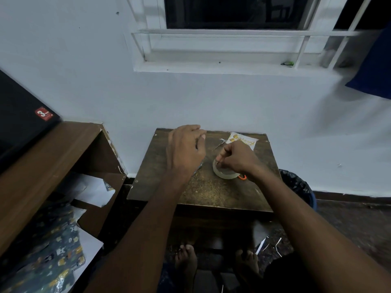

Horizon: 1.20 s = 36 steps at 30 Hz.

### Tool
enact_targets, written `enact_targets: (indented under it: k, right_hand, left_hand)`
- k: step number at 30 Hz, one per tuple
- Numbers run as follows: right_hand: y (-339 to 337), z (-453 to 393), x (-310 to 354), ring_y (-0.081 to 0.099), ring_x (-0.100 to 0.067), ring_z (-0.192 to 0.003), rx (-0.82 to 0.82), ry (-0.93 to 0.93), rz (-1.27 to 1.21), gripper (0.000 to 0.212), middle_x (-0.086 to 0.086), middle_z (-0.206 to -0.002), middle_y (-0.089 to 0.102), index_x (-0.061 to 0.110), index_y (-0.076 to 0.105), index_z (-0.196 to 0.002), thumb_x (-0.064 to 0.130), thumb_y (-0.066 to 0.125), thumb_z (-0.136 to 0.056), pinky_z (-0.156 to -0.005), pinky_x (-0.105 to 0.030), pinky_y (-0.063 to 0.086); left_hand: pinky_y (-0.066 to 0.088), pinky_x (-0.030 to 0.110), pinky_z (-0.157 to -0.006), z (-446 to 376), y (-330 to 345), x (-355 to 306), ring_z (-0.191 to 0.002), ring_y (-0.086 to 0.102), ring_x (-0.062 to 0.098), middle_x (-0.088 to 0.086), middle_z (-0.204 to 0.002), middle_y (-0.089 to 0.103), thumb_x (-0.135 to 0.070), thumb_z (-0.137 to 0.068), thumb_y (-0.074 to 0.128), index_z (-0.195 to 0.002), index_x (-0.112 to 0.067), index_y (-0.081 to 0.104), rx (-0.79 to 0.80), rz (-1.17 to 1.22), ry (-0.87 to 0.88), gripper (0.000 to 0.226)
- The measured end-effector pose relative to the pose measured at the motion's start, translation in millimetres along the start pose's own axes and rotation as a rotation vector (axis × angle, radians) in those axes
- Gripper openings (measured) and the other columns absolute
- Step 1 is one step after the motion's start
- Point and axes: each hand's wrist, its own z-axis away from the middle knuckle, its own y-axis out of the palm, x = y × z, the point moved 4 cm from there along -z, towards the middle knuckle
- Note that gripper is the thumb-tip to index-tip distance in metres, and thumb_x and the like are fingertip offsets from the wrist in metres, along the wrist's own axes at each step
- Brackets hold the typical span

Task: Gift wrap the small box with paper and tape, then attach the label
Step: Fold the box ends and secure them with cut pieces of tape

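A person stands over a small dark wooden surface [203,193] set against a white wall, working at a roll of clear tape [224,173]. The right hand [237,159] is clenched over the roll, fingertips pinched at its rim as if picking for the loose end. The left hand [186,151] hovers above the surface with fingers loosely curled, grasping nothing that can be made out. Beneath it shows only a sliver of silvery wrap [200,166]; the small box itself is hidden, presumably under that hand. A white label [242,139] with gold dots lies at the far edge, its gold script too small to read. An orange handle [242,177] pokes out beside the roll.

The risk from here, as judged: in dim light the tape end may split or stick to itself, and an unheld fold could spring open. Patterned wrapping paper [53,254] waits on the shelf at left. On a black panel [19,123], a red sticker [44,114] reads "3".
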Motion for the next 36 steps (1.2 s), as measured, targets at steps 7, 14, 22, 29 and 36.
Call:
enact_targets:
  k: [7, 14, 22, 29, 36]
  right_hand:
    - [2.2, 0.0, -14.0, 0.065, -0.02, -0.082, 0.177, 0.004, 0.356, 0.009, -0.004, -0.089, 0.072, 0.017, 0.074, -0.09, 0.011, 0.075, -0.083, -0.068, -0.027, 0.048]
    - [2.3, 0.7, -16.3, 0.064, -0.022, -0.084, 0.063, -0.131, 0.436, 0.003, -0.003, -0.088, 0.068, 0.013, 0.067, -0.081, 0.012, 0.069, -0.083, -0.073, -0.038, 0.056]
    - [-36.6, 8.0, -23.6, 0.063, -0.004, -0.07, 0.065, -0.209, -0.128, 0.019, -0.002, -0.082, 0.073, 0.02, 0.073, -0.088, 0.001, 0.072, -0.092, -0.067, -0.024, 0.052]
    - [-40.6, 9.5, -19.8, 0.051, -0.013, -0.067, 0.059, -0.261, -0.267, 0.013, 0.004, -0.066, 0.059, 0.019, 0.079, -0.091, 0.007, 0.075, -0.092, -0.064, -0.026, 0.042]
    - [-41.5, 8.3, -18.1, 0.047, -0.015, -0.064, 0.063, -0.315, -0.276, 0.023, -0.003, -0.067, 0.053, 0.028, 0.08, -0.09, 0.012, 0.09, -0.078, -0.059, -0.023, 0.038]
  left_hand:
    - [0.036, 0.033, -0.102, 7.6, 16.6, -25.5, -0.103, 0.07, 0.02, -0.004, -0.106, 0.078, -0.007, -0.081, 0.08, -0.095, -0.02, 0.084, 0.051, -0.069, 0.273, 0.019]
    - [0.027, 0.036, -0.115, 14.3, 27.7, -28.2, -0.107, 0.068, 0.017, -0.006, -0.108, 0.078, -0.014, -0.083, 0.077, -0.094, -0.022, 0.084, 0.117, -0.115, 0.281, 0.015]
    - [-0.003, 0.034, -0.128, 10.0, 27.5, -28.5, -0.124, 0.064, 0.011, -0.01, -0.109, 0.078, -0.029, -0.097, 0.059, -0.109, -0.024, 0.08, 0.152, -0.111, 0.232, 0.025]
    - [0.008, 0.042, -0.125, 6.3, 22.9, -35.8, -0.11, 0.066, -0.001, -0.021, -0.102, 0.077, -0.042, -0.09, 0.081, -0.097, -0.034, 0.082, 0.12, 0.104, 0.122, 0.011]
    - [0.016, 0.043, -0.124, 3.3, 19.1, -32.1, -0.106, 0.066, -0.008, -0.025, -0.096, 0.076, -0.04, -0.083, 0.087, -0.084, -0.033, 0.08, 0.088, 0.262, -0.029, 0.01]
